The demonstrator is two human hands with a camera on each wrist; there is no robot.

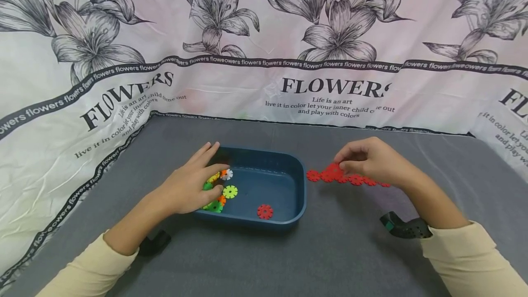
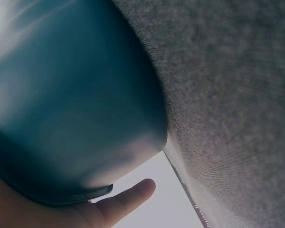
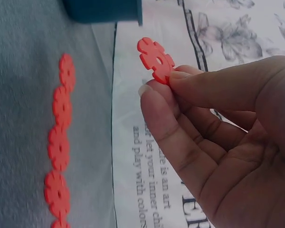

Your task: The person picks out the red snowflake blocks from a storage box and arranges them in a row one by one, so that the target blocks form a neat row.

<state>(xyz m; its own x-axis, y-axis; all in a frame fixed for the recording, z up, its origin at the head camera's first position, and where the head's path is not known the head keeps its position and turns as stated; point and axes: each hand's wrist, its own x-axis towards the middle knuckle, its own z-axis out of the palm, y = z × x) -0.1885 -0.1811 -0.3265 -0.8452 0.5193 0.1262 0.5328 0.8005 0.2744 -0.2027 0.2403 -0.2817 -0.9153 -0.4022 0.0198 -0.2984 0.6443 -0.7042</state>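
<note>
My right hand (image 1: 377,162) pinches a red notched plastic disc (image 3: 156,61) between thumb and fingers. Below it on the table lies a row of red notched discs (image 3: 58,148), linked edge to edge. Over the left end of a dark blue tray (image 1: 300,187) lies my left hand (image 1: 185,189), fingers extended across the rim. Beneath and beside that hand are several discs in green, yellow, orange and white, partly hidden by it. A yellow-green disc (image 1: 230,191) shows just past its fingers. One loose red disc (image 1: 265,211) lies near the tray's front wall.
A grey cloth (image 1: 264,260) covers the table. White fabric printed with flowers and lettering (image 1: 231,90) hangs along the back and left side. Each wrist carries a black strap; the right wrist strap (image 1: 406,227) sits above the table.
</note>
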